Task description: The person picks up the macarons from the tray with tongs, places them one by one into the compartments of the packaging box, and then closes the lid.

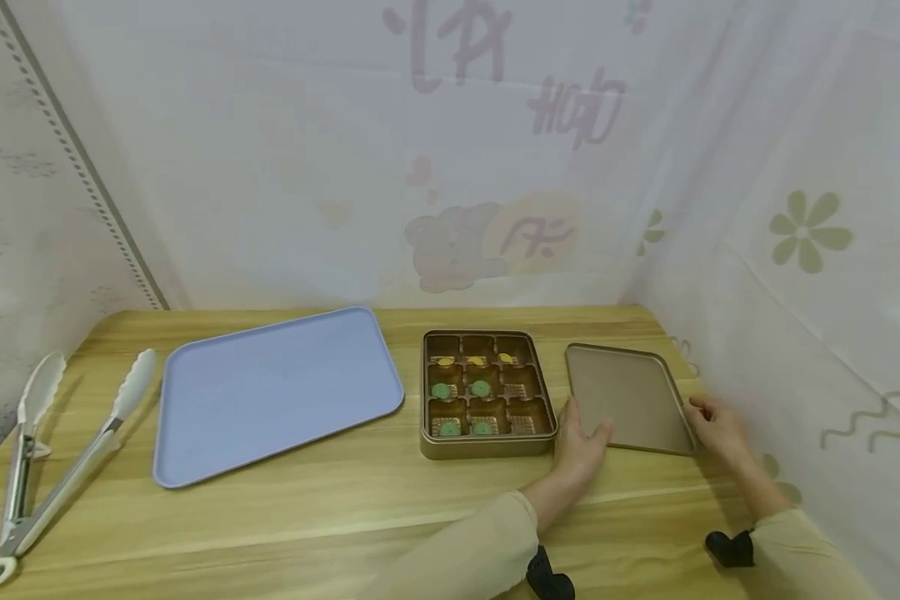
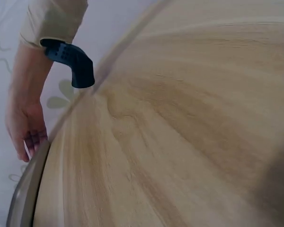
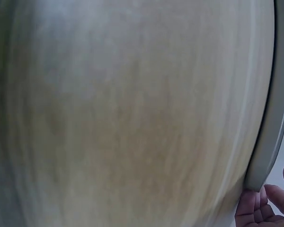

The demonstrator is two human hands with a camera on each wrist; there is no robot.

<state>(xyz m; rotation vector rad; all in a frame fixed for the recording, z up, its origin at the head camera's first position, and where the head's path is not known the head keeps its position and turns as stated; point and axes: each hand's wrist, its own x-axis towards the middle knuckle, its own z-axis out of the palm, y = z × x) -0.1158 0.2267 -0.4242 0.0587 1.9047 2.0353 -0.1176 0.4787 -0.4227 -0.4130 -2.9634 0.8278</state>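
A flat bronze-coloured tin lid [image 1: 630, 398] lies on the right part of the table, between both hands. My left hand [image 1: 574, 450] grips its near left corner, fingers along the left edge and thumb by the front rim. On the opposite edge, my right hand [image 1: 720, 429] pinches the rim with bent fingers. The left wrist view shows the right hand [image 2: 26, 123] at the lid's end. In the right wrist view, fingers of the left hand [image 3: 262, 208] touch the lid's corner. Just left of the lid stands a matching open tin [image 1: 487, 448] with a compartmented brown insert.
Small yellow pieces [image 1: 476, 361] occupy the tin's back row; green round pieces [image 1: 481, 388] sit in nearer compartments. A blue tray [image 1: 277, 392] lies left of the tin. White-tipped tongs [image 1: 67, 483] rest spread at far left. Printed cloth [image 1: 810, 317] hangs close beside the right hand.
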